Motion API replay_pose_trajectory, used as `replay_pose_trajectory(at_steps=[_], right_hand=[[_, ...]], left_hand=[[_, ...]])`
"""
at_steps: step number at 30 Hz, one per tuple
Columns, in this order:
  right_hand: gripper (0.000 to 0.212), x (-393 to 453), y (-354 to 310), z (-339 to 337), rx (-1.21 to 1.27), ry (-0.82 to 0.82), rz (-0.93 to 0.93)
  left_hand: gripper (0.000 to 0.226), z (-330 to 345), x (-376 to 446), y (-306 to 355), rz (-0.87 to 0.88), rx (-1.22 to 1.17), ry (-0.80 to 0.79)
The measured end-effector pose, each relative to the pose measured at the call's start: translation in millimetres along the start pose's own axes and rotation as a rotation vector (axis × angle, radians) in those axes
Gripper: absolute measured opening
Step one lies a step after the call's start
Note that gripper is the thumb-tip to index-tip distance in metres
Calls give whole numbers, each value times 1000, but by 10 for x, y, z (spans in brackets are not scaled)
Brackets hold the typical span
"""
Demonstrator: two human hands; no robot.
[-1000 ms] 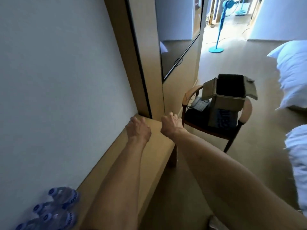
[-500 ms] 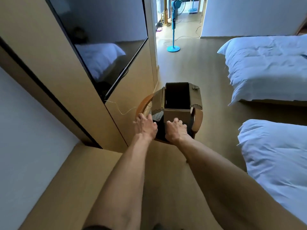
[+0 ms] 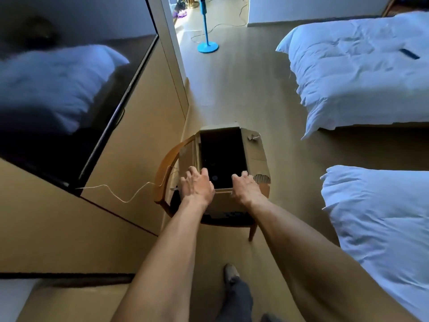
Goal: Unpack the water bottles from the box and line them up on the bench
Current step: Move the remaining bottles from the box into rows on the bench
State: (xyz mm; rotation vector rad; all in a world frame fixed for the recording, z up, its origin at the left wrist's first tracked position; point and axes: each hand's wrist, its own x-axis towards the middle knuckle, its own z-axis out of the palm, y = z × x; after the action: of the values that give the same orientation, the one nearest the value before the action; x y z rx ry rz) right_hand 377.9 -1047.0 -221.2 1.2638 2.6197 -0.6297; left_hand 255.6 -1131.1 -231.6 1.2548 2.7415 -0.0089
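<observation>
An open cardboard box (image 3: 256,159) stands on a wooden chair (image 3: 162,175) straight ahead. Its inside is dark; one faint round bottle cap (image 3: 214,178) shows near the front wall. My left hand (image 3: 197,185) reaches over the box's near left corner with its fingers loosely spread and nothing in them. My right hand (image 3: 245,187) lies on the near right rim, its fingers bent down into the box with the tips hidden. A corner of the tan bench (image 3: 60,303) shows at the lower left; no bottles on it are in view.
A large dark TV screen (image 3: 69,94) hangs on the wooden wall panel to the left, with a thin cable (image 3: 116,195) trailing toward the chair. Two beds with white duvets (image 3: 359,77) (image 3: 383,219) fill the right. A blue fan stand (image 3: 207,46) is far ahead.
I have turned from the bench toward the chair and come closer. Both hands moved from above the bench to the box's near rim, fingers now over the opening.
</observation>
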Motion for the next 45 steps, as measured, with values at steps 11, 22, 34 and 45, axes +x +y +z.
replay_pose_trajectory(at_steps=[11, 22, 34, 45], right_hand=[[42, 1225, -88, 425, 7, -228, -4], [42, 1819, -218, 951, -74, -333, -25], [33, 2155, -173, 1414, -58, -366, 13], [43, 2141, 82, 1538, -94, -519, -33]], left_hand=[[48, 381, 1074, -238, -70, 22, -213], [70, 701, 1600, -284, -169, 48, -397], [97, 1040, 1788, -40, -394, 58, -618], [97, 1101, 1816, 120, -454, 290, -629]])
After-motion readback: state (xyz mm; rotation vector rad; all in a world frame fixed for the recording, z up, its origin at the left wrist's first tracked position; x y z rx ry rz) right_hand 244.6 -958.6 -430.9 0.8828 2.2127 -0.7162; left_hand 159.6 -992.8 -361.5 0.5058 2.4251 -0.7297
